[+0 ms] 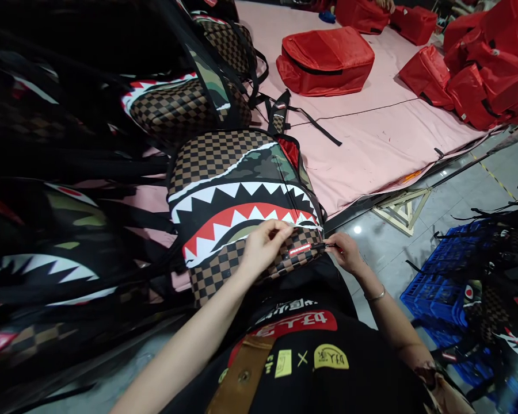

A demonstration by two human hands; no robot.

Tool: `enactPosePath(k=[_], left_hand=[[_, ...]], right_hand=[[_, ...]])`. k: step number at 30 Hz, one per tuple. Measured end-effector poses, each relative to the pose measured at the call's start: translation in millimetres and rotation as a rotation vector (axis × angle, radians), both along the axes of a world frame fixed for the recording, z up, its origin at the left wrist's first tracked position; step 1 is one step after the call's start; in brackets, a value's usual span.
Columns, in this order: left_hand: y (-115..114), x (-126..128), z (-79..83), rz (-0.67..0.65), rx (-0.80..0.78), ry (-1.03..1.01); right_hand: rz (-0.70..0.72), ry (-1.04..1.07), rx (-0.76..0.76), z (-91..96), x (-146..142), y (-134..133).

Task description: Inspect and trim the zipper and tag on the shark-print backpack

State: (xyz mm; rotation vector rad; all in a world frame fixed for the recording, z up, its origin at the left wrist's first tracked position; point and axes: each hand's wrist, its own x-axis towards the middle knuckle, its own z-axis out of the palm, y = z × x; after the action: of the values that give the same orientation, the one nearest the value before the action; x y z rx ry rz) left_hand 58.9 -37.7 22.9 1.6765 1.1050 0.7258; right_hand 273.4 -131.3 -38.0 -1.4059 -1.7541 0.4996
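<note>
Shark-mouth backpack (233,190) lies front up at the near edge of the pink-covered table (371,155), beneath the left hand (267,241) and just left of the right hand (344,252). The left hand's thumb and fingers are drawn together over the backpack's lower front; whether they pinch anything, I cannot tell. The right hand grips a thin dark piece (322,246) at the backpack's side, near the red label (300,249). Beyond the left hand, the backpack's upper corner gapes, showing red lining (290,150); its depth is hidden, so any contents cannot be told. Farther beyond both hands sits a boxy red bag (328,60), with a heap of red bags (487,75) to its right; their insides are out of sight. Right of the right hand, low down, stands a blue crate (418,299). Dark straps and patterned bags (496,310) crowd it; which lie inside is unclear.
</note>
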Motion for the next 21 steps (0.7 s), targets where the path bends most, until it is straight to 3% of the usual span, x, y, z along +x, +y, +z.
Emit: enactPosePath(k=[3,6,8,12,21], left_hand=[[1,-26,3.7,0.087,0.168,0.212],[-9,-39,3.7,0.021,0.303,0.411],[-20,-38,3.0,-0.037,0.306,0.46],[-34,-24,2.8,-0.024,0.279,0.511],[-29,-22,-4.1,-0.049,0.205,0.388]], right_hand=[[0.009,-0.013,-0.007,-1.3,6,-1],[0.05,-0.008,0.007,-1.4,9,0],[0.072,-0.005,0.02,-0.2,9,3],[0.1,-0.08,0.024,3.3,7,9],[0.147,-0.215,0.07,11.3,3,15]])
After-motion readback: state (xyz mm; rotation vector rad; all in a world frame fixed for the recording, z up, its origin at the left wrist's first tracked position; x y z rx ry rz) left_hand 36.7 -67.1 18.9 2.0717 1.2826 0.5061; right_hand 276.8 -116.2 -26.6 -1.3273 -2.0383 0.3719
